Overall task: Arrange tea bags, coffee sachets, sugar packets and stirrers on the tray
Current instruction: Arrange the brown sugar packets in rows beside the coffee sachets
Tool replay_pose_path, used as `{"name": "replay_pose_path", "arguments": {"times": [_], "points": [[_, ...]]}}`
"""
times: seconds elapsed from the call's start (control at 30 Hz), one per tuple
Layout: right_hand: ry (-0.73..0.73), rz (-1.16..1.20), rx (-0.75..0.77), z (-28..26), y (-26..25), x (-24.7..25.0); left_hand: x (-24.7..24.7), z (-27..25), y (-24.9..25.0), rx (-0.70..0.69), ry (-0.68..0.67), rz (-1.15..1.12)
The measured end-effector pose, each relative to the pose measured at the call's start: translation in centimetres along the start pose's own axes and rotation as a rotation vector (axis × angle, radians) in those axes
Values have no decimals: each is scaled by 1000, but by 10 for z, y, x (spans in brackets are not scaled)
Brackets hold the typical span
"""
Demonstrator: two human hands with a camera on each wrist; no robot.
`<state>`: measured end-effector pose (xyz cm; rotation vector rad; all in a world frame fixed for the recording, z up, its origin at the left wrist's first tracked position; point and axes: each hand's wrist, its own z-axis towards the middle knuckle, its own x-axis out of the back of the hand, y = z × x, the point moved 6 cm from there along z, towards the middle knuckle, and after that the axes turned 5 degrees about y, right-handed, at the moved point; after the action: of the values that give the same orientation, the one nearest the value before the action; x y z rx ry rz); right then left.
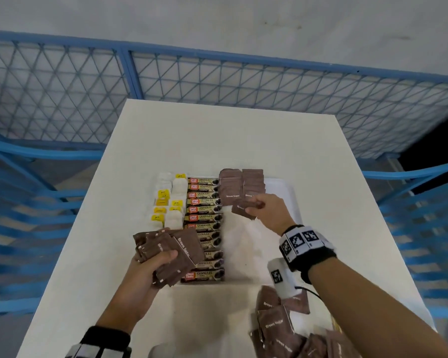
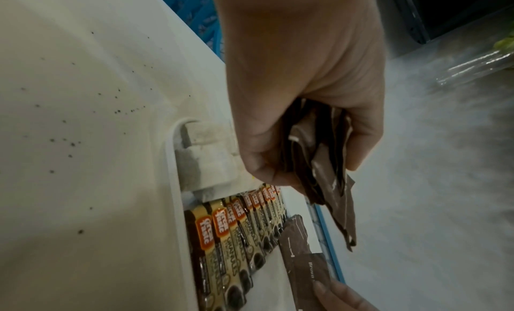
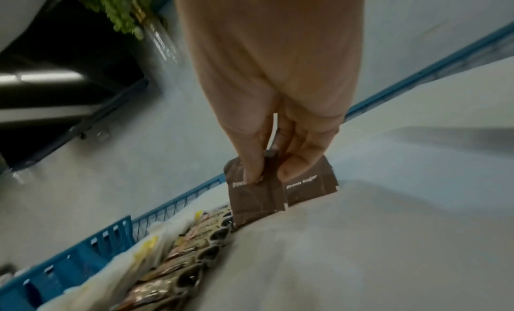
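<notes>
A white tray (image 1: 287,188) on the table holds tea bags (image 1: 169,200) at its left, a column of coffee sachets (image 1: 204,218) in the middle and two rows of brown sugar packets (image 1: 239,186) at the back. My left hand (image 1: 150,264) grips a fanned bundle of brown sugar packets (image 1: 171,250) over the tray's near left; the same bundle (image 2: 322,168) shows in the left wrist view. My right hand (image 1: 265,210) pinches one brown sugar packet (image 1: 243,209) just in front of the sugar rows, seen close (image 3: 256,195) in the right wrist view.
A loose heap of brown sugar packets (image 1: 277,324) lies on the white table (image 1: 217,135) near its front right edge, under my right forearm. Blue crates (image 1: 23,215) and a blue mesh fence (image 1: 217,78) surround the table. The tray's right part (image 1: 248,244) is bare.
</notes>
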<state>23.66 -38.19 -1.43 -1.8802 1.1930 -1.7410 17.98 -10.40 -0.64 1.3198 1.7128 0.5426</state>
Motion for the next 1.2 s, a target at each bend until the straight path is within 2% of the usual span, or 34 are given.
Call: {"name": "replay_pose_path", "arguments": {"times": [0.27,0.57,0.73,0.87,1.03,1.2], "points": [[-139,-187,132,44,-18,-24,4,0,-6,-24,76,0],[-45,-335,304,48,-19,-36,-5,3,-11,-11,93,-41],[90,-365,419,40,-18,-36,-6,4,-15,-11,103,-26],[81,-468,509,31,-16,-45,-5,3,-17,-5,111,-33],[137,-467,502,33,-15,-45,-8,3,-19,4,107,-47],[123,-454,465,37,-15,-45,-13,4,-18,10,93,-52]]}}
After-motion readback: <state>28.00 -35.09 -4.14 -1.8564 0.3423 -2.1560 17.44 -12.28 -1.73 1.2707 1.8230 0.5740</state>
